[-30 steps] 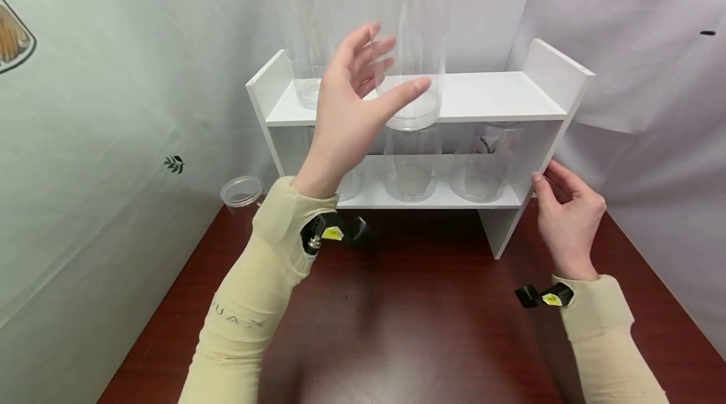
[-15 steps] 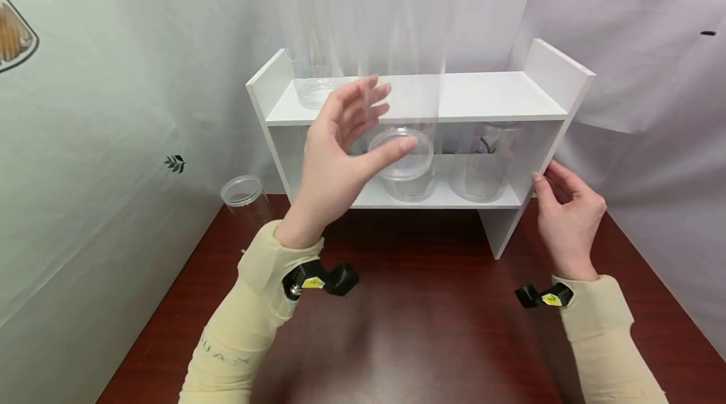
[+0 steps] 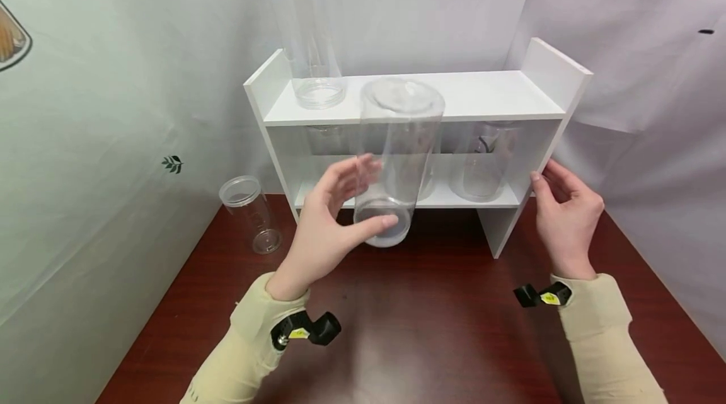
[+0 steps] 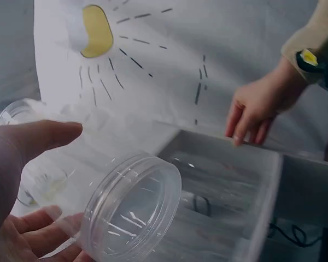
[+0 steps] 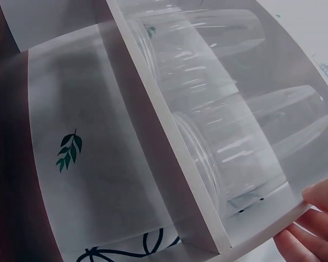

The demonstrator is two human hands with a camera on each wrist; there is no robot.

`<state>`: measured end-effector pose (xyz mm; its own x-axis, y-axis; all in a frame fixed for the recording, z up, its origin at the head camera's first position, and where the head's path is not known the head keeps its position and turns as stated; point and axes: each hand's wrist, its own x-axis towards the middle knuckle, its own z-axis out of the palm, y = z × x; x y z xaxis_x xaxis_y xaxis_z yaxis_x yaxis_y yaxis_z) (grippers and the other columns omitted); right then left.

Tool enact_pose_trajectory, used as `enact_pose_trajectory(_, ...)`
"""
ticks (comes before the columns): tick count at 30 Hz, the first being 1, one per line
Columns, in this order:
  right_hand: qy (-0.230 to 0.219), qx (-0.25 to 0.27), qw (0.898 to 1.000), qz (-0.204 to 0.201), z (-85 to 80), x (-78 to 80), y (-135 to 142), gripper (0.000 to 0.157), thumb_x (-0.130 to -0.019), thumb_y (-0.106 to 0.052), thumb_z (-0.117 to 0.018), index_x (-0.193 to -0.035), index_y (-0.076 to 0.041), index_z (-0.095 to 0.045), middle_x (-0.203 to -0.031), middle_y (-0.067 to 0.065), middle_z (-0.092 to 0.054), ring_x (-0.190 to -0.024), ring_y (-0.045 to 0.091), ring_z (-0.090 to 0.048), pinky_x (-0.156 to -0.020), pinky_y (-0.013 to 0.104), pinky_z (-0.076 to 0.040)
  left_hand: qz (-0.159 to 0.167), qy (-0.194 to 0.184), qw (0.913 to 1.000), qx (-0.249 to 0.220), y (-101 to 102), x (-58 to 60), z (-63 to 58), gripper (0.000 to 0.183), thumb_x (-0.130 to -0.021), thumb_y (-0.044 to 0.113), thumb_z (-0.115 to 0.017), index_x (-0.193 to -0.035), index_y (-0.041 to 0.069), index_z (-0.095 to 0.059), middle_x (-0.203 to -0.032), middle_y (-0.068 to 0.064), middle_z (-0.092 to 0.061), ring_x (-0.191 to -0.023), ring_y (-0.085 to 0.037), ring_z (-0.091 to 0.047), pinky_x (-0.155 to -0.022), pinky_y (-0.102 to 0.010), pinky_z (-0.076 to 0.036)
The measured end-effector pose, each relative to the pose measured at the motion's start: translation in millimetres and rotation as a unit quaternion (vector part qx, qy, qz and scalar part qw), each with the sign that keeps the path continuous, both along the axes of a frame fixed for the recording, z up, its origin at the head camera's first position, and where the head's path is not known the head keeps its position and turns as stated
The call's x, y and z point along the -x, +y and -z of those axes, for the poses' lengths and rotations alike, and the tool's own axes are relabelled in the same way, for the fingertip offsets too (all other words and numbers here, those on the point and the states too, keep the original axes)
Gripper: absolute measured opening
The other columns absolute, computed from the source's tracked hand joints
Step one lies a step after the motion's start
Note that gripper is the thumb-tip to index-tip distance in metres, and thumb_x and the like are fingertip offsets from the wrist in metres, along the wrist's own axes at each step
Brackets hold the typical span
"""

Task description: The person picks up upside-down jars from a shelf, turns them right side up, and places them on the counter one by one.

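My left hand (image 3: 326,224) grips a clear, cylindrical plastic jar (image 3: 401,139), thumb on the near side and fingers round the far side. The jar is tilted in front of the white two-tier shelf (image 3: 482,94), apart from it. In the left wrist view, the jar's clear ringed end (image 4: 134,210) faces the camera. At the shelf's right side panel, my right hand (image 3: 567,221) pinches the front edge between thumb and fingers; the right wrist view shows its fingertips (image 5: 317,196) there.
A tall clear jar (image 3: 319,94) stands at the left of the upper tier. Several clear jars, one at the right (image 3: 484,167), stand on the lower tier. Another jar (image 3: 244,193) stands on the dark red table (image 3: 431,322), left of the shelf. Pale cloth walls (image 3: 113,139) surround it.
My left hand has drawn the jar down and toward me, from in front of the upper tier to below it, tilting it on the way. My right hand stays on the panel.
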<state>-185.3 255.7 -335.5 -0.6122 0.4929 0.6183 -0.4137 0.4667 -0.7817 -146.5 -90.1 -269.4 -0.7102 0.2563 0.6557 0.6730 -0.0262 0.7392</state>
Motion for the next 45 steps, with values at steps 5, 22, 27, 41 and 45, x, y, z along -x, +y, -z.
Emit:
enact_pose_trajectory(5, 0.004, -0.002, 1.0, 0.004, -2.0, -0.6, -0.2, 0.031, -0.092, -0.014, -0.077, -0.123, -0.014, -0.076, -0.112, 0.009, -0.074, -0.092, 0.005, -0.071, -0.075, 0.014, -0.055, -0.014, -0.039, 0.9987, 0.028, -8.1, 0.9, 27.9, 0.073, -0.077, 0.001, -0.088, -0.141, 0.009, -0.055, -0.137, -0.008, -0.061, -0.12, -0.027, -0.06, -0.106, -0.039, -0.045)
enact_pose_trajectory(22, 0.127, -0.029, 0.989, -0.064, -52.5, -56.1, -48.1, 0.046, -0.083, 0.006, -0.077, -0.128, 0.007, -0.066, -0.128, 0.019, -0.065, -0.119, 0.024, -0.062, -0.105, 0.035, -0.047, -0.046, -0.128, 0.9842, 0.113, -18.3, 4.5, 76.5, 0.07, -0.075, 0.015, -0.092, -0.137, 0.011, -0.06, -0.128, -0.001, -0.067, -0.116, -0.014, -0.061, -0.103, -0.038, -0.048)
enact_pose_trajectory(27, 0.185, -0.161, 0.961, -0.127, -61.4, -72.7, -68.3, 0.054, -0.087, -0.028, -0.082, -0.121, 0.012, -0.068, -0.124, 0.026, -0.066, -0.119, 0.031, -0.061, -0.106, 0.035, -0.045, -0.043, -0.133, 0.9797, 0.143, -15.9, 8.0, 82.5, 0.071, -0.076, 0.02, -0.093, -0.138, 0.016, -0.06, -0.126, 0.001, -0.067, -0.112, -0.016, -0.063, -0.102, -0.038, -0.048)
enact_pose_trajectory(41, 0.038, -0.494, 0.824, -0.274, -10.6, -61.8, -80.7, 0.091, -0.067, -0.023, -0.095, -0.147, -0.005, -0.053, -0.15, 0.012, -0.051, -0.142, 0.034, -0.041, -0.12, 0.048, -0.024, -0.021, -0.129, 0.9617, 0.241, 5.8, 6.0, 86.6, 0.063, -0.071, 0.028, -0.095, -0.125, 0.014, -0.066, -0.114, 0.006, -0.071, -0.097, -0.005, -0.067, -0.086, -0.03, -0.056)
enact_pose_trajectory(45, 0.033, -0.523, 0.81, -0.263, 0.4, -60.6, -83.9, 0.091, -0.065, -0.021, -0.095, -0.144, -0.003, -0.055, -0.142, 0.014, -0.058, -0.135, 0.034, -0.048, -0.118, 0.048, -0.028, -0.019, -0.13, 0.9563, 0.261, 10.5, 3.8, 84.5, 0.063, -0.07, 0.032, -0.094, -0.124, 0.015, -0.066, -0.111, 0.005, -0.072, -0.097, -0.004, -0.067, -0.085, -0.029, -0.055)
